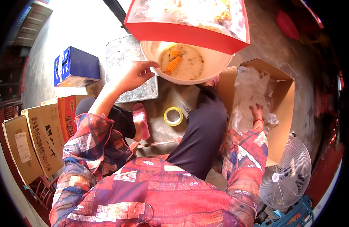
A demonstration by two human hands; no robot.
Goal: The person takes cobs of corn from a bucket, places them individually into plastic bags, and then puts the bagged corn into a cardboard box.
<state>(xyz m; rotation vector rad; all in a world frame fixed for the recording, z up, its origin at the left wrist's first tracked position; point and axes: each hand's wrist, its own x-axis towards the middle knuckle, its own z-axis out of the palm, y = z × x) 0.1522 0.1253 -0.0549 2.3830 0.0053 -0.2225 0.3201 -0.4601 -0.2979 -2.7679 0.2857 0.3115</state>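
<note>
My left hand (138, 74) is beside the left rim of a large white basin (213, 63), its fingers loosely bent and apart, with nothing seen in them. Cloudy liquid with dark bits fills the basin's bottom, and corn cobs (173, 65) lie in it at the left. On the right, my right hand (257, 112) reaches into a tall cardboard box (283, 109) of clear plastic bags (251, 87). Its fingers are spread over the bags; whether they touch them, I cannot tell. A red box (186, 34) with clear bags and some yellow corn covers the basin's far side.
A roll of yellow tape (173, 116) lies on the floor between my legs. Left are a blue box (78, 66) and several cardboard cartons (44, 140). A worn grey board (123, 53) sits behind my left hand. A metal fan (286, 172) stands at the lower right.
</note>
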